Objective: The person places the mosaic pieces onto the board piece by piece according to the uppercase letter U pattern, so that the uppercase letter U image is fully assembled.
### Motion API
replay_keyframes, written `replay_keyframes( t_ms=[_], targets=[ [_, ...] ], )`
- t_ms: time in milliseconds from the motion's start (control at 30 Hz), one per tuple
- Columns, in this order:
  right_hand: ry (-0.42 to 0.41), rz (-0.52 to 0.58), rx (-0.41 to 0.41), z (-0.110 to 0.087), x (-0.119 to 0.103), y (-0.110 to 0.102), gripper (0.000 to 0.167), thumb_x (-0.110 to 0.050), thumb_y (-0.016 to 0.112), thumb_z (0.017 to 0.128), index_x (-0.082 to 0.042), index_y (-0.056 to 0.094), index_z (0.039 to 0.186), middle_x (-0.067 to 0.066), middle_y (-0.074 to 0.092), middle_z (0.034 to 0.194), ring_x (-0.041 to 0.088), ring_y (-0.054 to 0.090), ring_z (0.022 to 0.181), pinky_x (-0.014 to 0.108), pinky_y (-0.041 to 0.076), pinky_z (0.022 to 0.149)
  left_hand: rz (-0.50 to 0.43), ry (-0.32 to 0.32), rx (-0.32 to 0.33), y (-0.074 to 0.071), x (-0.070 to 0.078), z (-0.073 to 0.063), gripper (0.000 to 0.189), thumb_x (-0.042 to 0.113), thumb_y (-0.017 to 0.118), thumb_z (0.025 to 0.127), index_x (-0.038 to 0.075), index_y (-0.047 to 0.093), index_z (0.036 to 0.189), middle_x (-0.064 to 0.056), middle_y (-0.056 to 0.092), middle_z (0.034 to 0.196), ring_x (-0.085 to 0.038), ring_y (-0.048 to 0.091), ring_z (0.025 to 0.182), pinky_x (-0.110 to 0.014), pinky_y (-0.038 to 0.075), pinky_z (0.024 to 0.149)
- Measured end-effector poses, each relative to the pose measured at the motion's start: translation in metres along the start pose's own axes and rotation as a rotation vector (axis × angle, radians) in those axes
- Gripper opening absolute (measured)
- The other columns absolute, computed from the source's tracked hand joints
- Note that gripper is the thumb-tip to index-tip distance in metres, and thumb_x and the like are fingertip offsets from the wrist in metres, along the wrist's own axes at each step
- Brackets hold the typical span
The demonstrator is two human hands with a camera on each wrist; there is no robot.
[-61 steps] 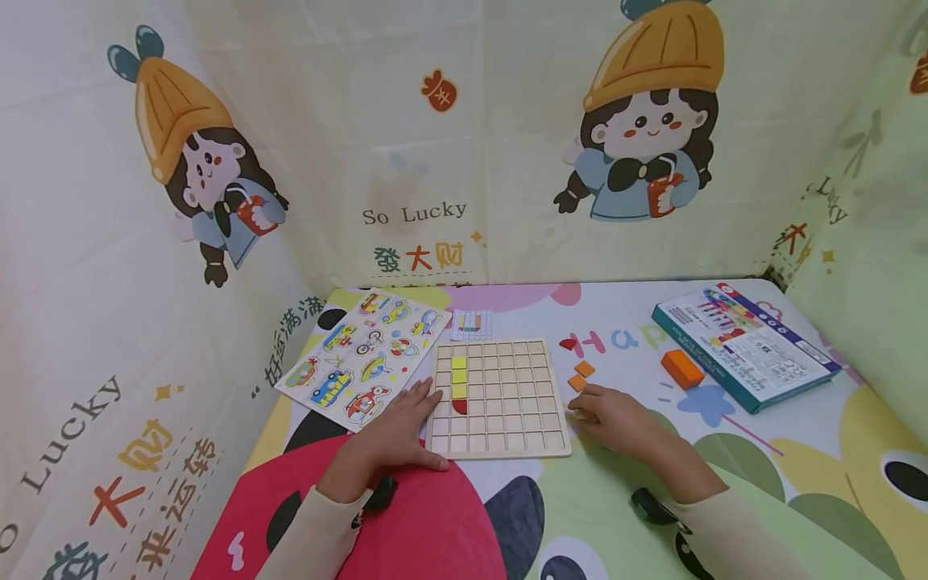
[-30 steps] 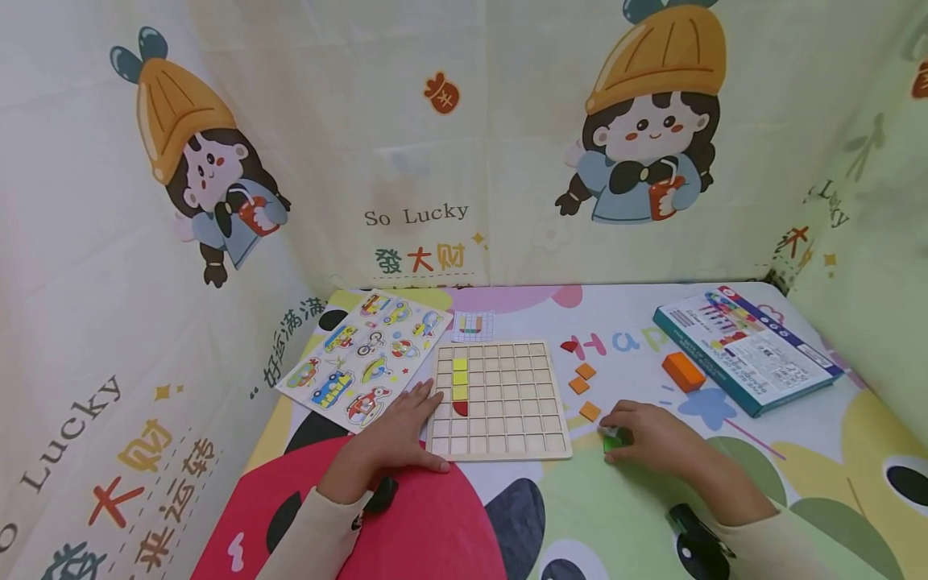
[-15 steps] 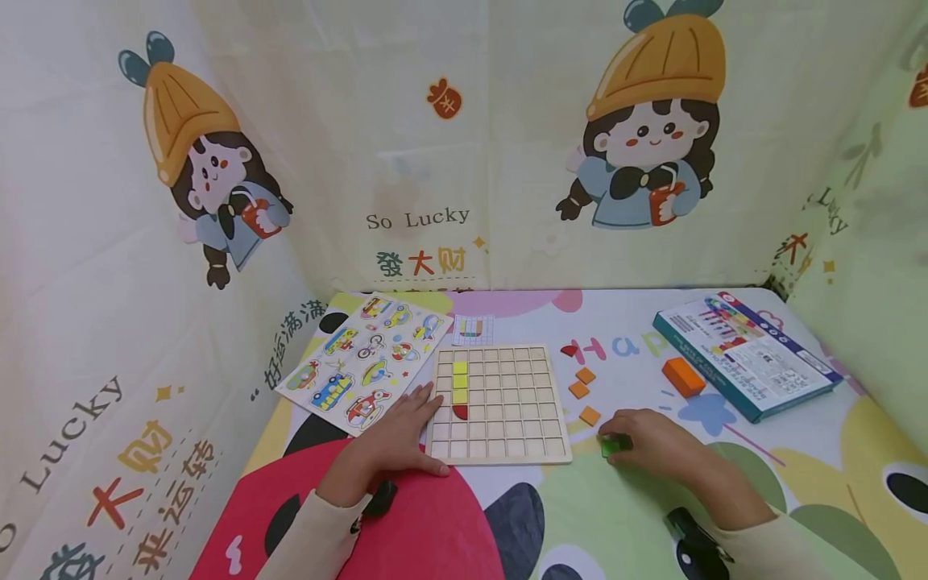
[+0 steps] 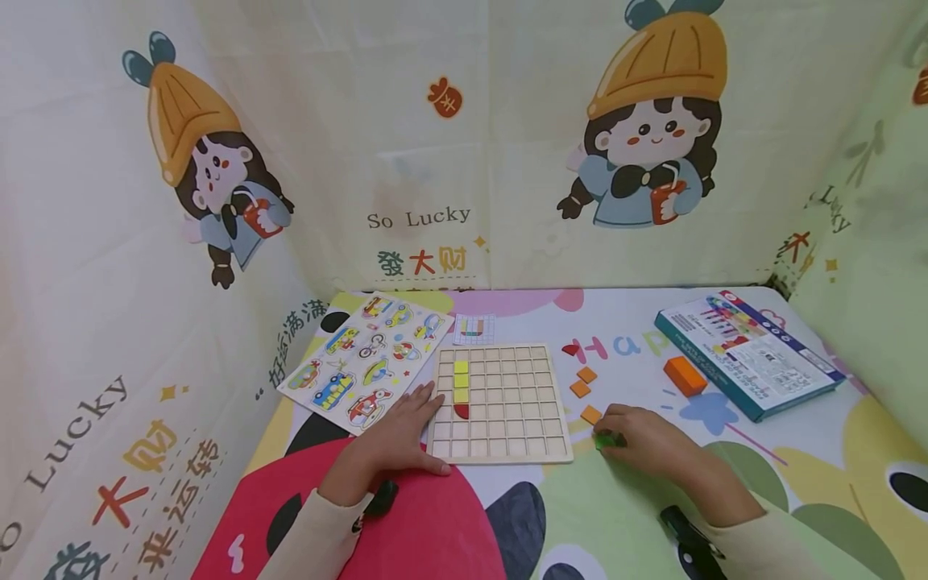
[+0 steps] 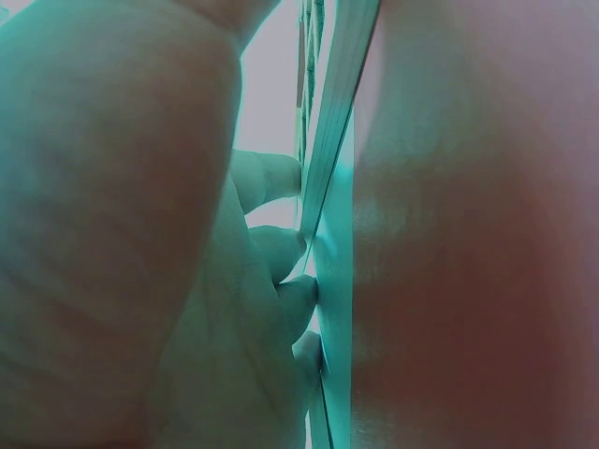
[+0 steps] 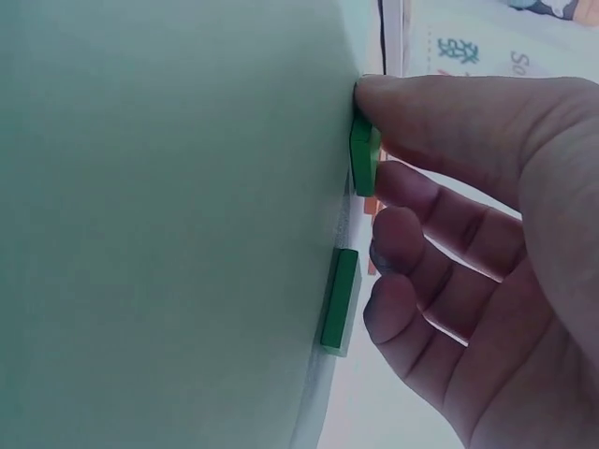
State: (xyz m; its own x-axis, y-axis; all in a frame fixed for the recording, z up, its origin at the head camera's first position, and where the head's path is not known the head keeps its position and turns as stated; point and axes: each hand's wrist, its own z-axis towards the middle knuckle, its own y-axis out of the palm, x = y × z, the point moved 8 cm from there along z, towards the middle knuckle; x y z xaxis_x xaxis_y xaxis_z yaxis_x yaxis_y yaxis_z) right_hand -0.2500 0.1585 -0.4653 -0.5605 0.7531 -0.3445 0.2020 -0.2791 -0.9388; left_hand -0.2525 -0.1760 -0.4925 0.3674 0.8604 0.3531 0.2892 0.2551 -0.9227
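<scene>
My left hand [image 4: 395,435] rests with fairly straight fingers at the left edge of a wooden grid board [image 4: 507,403], its fingertips against the rim and its thumb at the near corner. Three yellow square tiles [image 4: 461,381] fill a column on the board, with a red rounded piece [image 4: 461,412] just below them. To the board's right, my right hand [image 4: 645,441] pinches a green tile [image 6: 363,168] low over the table, thumb and fingertips on it. A second green tile [image 6: 340,299] lies close by in the right wrist view, below the hand's curled fingers.
Three orange tiles [image 4: 587,374] and a red piece [image 4: 570,350] lie right of the board. Farther right are an orange block [image 4: 685,376] and a flat teal-edged box [image 4: 750,354]. A vehicle picture sheet [image 4: 370,346] and a small grid card [image 4: 474,329] lie behind.
My right hand has gone from beside the board's right edge to the right, uncovering a third orange tile, then slightly back left with green in its fingers. The left hand stays put.
</scene>
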Motion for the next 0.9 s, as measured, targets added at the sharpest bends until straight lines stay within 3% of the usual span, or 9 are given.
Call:
replay_keyframes(
  t_ms=[267, 533, 900],
  targets=[
    [0.114, 0.046, -0.07, 0.0, 0.008, 0.0, 0.024, -0.017, 0.081, 0.079, -0.017, 0.074, 0.103, -0.014, 0.058, 0.092, 0.009, 0.054, 0.083, 0.036, 0.054, 0.081, 0.014, 0.001, 0.006, 0.001, -0.001, 0.002, 0.121, 0.076, 0.073, 0.06, 0.017, 0.028, 0.155, -0.003, 0.013, 0.162, -0.022, 0.006, 0.147, -0.044, 0.015, 0.116],
    [-0.004, 0.028, -0.037, 0.009, -0.001, -0.003, 0.026, -0.013, 0.081, 0.079, -0.014, 0.074, 0.104, -0.011, 0.057, 0.092, 0.008, 0.053, 0.08, 0.03, 0.054, 0.076, -0.001, -0.002, 0.012, 0.0, 0.0, 0.001, 0.121, 0.075, 0.074, 0.06, 0.016, 0.029, 0.155, -0.003, 0.014, 0.162, -0.023, 0.006, 0.147, -0.045, 0.015, 0.116],
    [-0.098, 0.006, 0.027, 0.024, -0.021, -0.008, 0.024, -0.014, 0.08, 0.08, -0.011, 0.073, 0.103, -0.007, 0.059, 0.094, 0.009, 0.053, 0.081, 0.03, 0.052, 0.075, -0.001, 0.002, 0.009, -0.001, 0.002, -0.001, 0.12, 0.076, 0.073, 0.061, 0.017, 0.028, 0.155, -0.003, 0.013, 0.162, -0.022, 0.006, 0.147, -0.044, 0.015, 0.116]
  ],
)
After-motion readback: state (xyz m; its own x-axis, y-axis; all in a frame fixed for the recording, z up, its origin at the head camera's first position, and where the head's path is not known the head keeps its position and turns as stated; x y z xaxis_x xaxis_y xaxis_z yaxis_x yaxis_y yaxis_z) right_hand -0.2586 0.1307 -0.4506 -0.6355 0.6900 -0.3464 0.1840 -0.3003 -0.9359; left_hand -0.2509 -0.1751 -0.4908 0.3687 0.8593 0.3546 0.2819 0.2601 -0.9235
